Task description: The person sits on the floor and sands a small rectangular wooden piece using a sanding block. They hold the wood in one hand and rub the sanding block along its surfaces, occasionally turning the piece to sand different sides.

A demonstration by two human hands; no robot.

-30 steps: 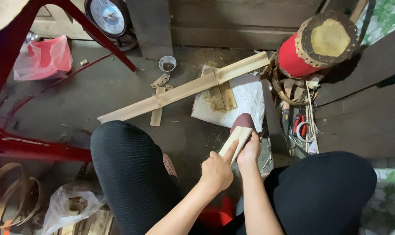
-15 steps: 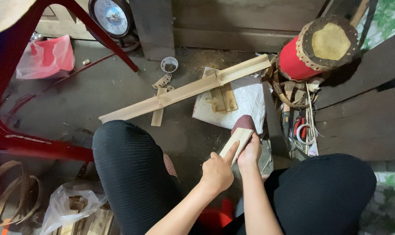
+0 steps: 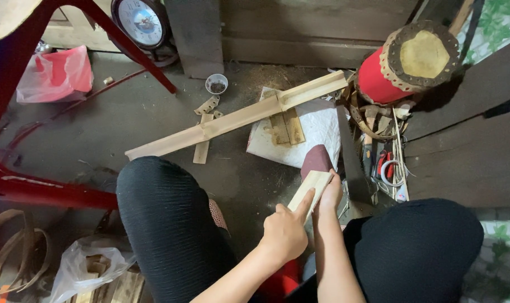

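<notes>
My left hand (image 3: 284, 230) grips the near end of a short pale wooden block (image 3: 310, 188), forefinger stretched along its side. My right hand (image 3: 329, 193) holds the block's right edge, fingers wrapped under it. A piece of dark red sandpaper (image 3: 316, 160) lies just beyond the block's far end, touching it. Both hands sit between my knees, which are in black trousers (image 3: 165, 224).
A long split bamboo strip (image 3: 232, 119) lies across the grey floor, over a white bag (image 3: 316, 132) with short wood pieces. A red drum (image 3: 403, 62), pliers and scissors (image 3: 387, 165) are right. A red chair leg (image 3: 47, 191), clock (image 3: 142, 22), small cup (image 3: 216, 84), and pink bag (image 3: 61, 73) are left.
The hands and block keep nearly the same place; only the head view shifts slightly.
</notes>
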